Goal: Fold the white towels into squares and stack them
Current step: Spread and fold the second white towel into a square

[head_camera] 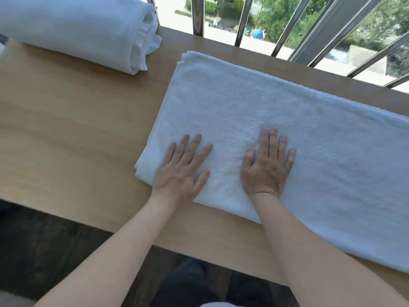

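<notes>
A white towel (276, 120), folded lengthwise into a long band, lies flat across the wooden table (66, 134) and runs off the right edge of the view. My left hand (181, 169) lies flat on its near left corner with fingers spread. My right hand (267, 165) presses flat on the towel a little to the right, fingers straight. A second white towel (73, 29), loosely folded into a thick bundle, rests at the table's far left.
A metal railing (241, 21) with slanted bars stands right behind the table's far edge, with greenery beyond. The table's near edge runs above a dark floor (39, 244). Bare wood lies between the two towels.
</notes>
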